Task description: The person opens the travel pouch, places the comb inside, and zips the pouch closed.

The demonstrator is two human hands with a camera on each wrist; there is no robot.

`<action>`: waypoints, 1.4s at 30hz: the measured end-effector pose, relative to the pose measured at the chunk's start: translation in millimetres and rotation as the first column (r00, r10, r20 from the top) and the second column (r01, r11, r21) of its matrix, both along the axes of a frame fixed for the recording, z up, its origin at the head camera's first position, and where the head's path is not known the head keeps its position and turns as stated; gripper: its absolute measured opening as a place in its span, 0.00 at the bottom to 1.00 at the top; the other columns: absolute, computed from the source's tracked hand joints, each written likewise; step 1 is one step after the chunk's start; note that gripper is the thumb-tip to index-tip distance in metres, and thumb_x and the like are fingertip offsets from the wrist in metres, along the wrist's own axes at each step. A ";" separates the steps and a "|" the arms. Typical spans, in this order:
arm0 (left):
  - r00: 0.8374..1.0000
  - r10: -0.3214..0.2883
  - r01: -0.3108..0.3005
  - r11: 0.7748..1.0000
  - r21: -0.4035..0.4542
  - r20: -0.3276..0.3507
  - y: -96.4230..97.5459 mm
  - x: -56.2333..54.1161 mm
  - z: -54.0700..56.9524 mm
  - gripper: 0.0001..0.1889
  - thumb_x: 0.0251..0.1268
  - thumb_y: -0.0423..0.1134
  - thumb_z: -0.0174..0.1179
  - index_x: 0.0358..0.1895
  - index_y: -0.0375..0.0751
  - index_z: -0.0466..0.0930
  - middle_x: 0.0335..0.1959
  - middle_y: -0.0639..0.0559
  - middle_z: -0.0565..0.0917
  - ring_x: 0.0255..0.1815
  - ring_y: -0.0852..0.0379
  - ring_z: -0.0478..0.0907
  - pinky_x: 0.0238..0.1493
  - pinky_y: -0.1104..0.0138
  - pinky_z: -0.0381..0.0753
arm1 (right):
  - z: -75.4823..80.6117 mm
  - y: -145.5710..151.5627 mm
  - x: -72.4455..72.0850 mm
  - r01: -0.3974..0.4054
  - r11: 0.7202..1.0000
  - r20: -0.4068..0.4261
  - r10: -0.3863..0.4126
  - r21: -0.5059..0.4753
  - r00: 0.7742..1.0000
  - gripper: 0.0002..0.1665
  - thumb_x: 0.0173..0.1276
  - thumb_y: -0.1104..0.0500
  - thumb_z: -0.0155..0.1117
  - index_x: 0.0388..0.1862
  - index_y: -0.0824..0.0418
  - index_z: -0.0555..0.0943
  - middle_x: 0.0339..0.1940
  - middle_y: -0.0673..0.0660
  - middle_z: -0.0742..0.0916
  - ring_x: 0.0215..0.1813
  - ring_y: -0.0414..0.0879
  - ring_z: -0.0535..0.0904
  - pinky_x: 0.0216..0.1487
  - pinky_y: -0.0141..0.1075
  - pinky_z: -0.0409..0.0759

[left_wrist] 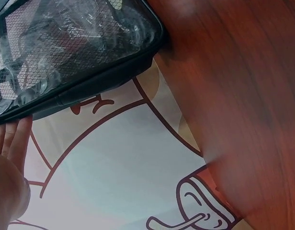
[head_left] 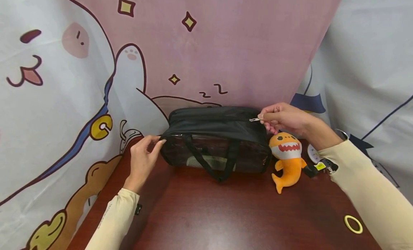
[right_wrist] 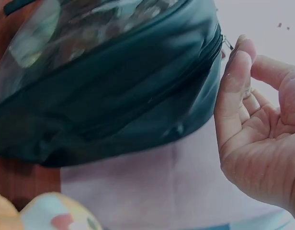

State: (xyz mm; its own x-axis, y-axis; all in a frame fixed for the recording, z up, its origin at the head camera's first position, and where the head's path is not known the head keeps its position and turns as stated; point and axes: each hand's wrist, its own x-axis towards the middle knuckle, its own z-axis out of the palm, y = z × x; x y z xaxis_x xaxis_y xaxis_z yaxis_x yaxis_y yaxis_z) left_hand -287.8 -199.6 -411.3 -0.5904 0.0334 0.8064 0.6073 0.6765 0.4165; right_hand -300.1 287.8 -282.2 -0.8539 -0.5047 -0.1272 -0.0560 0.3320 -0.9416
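Note:
A black bag (head_left: 213, 126) with a clear front panel and a strap handle (head_left: 231, 158) stands on the dark red table, its zipped top facing up. With thumb and fingers, my left hand (head_left: 143, 158) pinches the bag's upper left corner. At the right end of the top, my right hand (head_left: 287, 117) pinches the metal zipper pull (head_left: 255, 119). The right wrist view shows the zipper seam running along the bag's dark fabric (right_wrist: 123, 91). Through the clear panel a pale ridged item (head_left: 206, 163) shows inside the bag.
An orange shark plush toy (head_left: 288, 160) lies right of the bag, below my right hand. Behind it are a round white item (head_left: 313, 154) and a small black item with a yellow label. A yellow ring (head_left: 353, 224) lies near the right table edge. Printed cloth (head_left: 245, 46) hangs behind.

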 end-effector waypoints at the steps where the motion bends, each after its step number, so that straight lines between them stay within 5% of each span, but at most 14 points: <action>1: 1.000 0.000 0.000 1.000 0.000 0.002 -0.2 -0.2 0.5 0.07 0.68 0.40 0.74 0.40 0.41 0.89 0.37 0.48 0.92 0.35 0.56 0.86 0.36 0.79 0.73 | -3.3 4.9 -0.4 -0.009 1.000 -0.003 0.009 -0.010 1.000 0.16 0.85 0.54 0.56 0.40 0.63 0.83 0.26 0.49 0.85 0.28 0.39 0.80 0.34 0.33 0.86; 19: 1.000 -0.030 0.030 0.999 -0.017 0.009 2.3 -3.6 11.7 0.07 0.68 0.41 0.74 0.39 0.42 0.88 0.36 0.48 0.91 0.33 0.58 0.85 0.34 0.82 0.72 | -57.5 66.9 3.7 -0.068 0.988 -0.039 0.063 -0.138 0.997 0.16 0.87 0.61 0.49 0.42 0.55 0.84 0.28 0.47 0.87 0.27 0.42 0.82 0.30 0.32 0.84; 34: 0.999 -0.005 0.006 1.000 -0.022 0.035 -0.9 0.6 7.6 0.07 0.68 0.42 0.74 0.37 0.44 0.87 0.34 0.50 0.91 0.31 0.60 0.83 0.32 0.83 0.71 | -105.1 78.3 15.3 0.154 0.987 0.111 -0.149 -0.041 0.983 0.13 0.86 0.53 0.56 0.44 0.57 0.83 0.28 0.47 0.86 0.27 0.40 0.80 0.33 0.32 0.83; 42: 0.999 -0.003 0.004 1.000 -0.023 0.038 -2.2 2.9 4.7 0.07 0.68 0.42 0.74 0.38 0.44 0.88 0.35 0.50 0.91 0.32 0.60 0.83 0.31 0.82 0.71 | -123.5 77.2 17.9 0.163 0.985 0.151 -0.154 -0.053 0.976 0.14 0.86 0.54 0.55 0.48 0.63 0.82 0.30 0.47 0.86 0.29 0.40 0.81 0.35 0.31 0.85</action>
State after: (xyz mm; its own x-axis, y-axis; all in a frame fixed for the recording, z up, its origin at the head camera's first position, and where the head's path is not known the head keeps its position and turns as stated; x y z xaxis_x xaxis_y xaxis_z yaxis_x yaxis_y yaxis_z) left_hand -285.0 -201.8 -406.6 -0.6205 0.0540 0.7823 0.5935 0.6845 0.4234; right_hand -282.2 365.0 -405.7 -0.8983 -0.3756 -0.2279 0.1322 0.2636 -0.9555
